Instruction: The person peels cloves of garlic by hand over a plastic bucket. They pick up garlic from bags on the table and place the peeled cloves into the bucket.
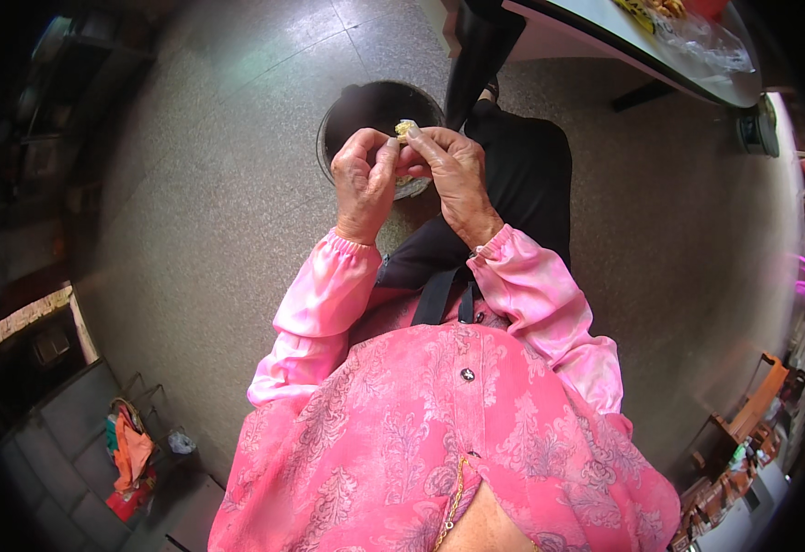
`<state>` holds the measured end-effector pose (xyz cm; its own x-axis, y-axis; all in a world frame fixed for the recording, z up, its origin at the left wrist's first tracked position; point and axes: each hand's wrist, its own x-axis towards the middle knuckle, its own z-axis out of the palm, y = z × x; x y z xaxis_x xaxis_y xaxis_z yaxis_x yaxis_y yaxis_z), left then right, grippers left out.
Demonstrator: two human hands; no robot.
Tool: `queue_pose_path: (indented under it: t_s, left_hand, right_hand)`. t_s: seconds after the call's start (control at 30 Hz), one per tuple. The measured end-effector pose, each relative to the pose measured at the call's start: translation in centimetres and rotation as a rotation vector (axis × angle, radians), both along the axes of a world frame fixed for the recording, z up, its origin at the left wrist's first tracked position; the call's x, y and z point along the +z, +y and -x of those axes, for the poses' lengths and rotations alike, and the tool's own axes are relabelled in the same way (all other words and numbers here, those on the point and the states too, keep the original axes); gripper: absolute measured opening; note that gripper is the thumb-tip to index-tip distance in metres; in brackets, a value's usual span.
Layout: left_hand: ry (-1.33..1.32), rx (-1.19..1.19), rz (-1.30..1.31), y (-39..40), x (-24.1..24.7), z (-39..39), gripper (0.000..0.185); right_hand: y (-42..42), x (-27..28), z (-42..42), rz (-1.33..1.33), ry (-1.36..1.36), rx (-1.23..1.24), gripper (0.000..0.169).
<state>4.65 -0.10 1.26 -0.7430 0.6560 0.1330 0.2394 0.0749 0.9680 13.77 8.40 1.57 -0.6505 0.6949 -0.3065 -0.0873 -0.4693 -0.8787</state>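
Observation:
Both my hands meet over a dark round bucket (375, 103) that stands on the floor. A small pale yellow, crumbly piece (404, 130) is pinched in the fingertips of my right hand (454, 172); what it is cannot be told. My left hand (364, 181) is beside it, thumb and index finger brought together right at the piece's lower left. Whether the left fingers also grip the piece is unclear. Below the hands, some pale bits (411, 185) show at the near side of the bucket. Pink sleeves cover both forearms.
A white table (713, 86) at the upper right bears a clear plastic bag (709, 48) and some yellowish food pieces. A black table leg (480, 55) stands close to the bucket's right side. My leg in black trousers (527, 159) is right of the bucket. Coloured cloths (130, 452) hang at lower left.

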Motion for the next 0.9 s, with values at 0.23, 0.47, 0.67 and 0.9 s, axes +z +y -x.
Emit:
queue_pose_path:
  t_s: [0.23, 0.47, 0.67, 0.9]
  left_hand:
    - [0.547, 0.163, 0.259, -1.6, -2.2, 3.7, 0.012]
    - [0.519, 0.185, 0.345, 0.4, -6.6, 6.2, 0.005]
    - [0.712, -0.017, 0.374, 0.3, -9.8, 8.5, 0.016]
    - [-0.314, -0.401, 0.142, -0.2, -1.4, 4.6, 0.024]
  right_hand:
    - [2.1, 1.4, -1.5, -0.381, -0.059, -0.113, 0.023]
    - [1.2, -0.5, -1.2, -0.198, -0.080, 0.059, 0.025]
    - [1.0, -1.4, -1.2, -0.054, -0.077, 0.131, 0.023]
    - [1.7, -2.9, -0.7, -0.102, -0.108, 0.251, 0.019]
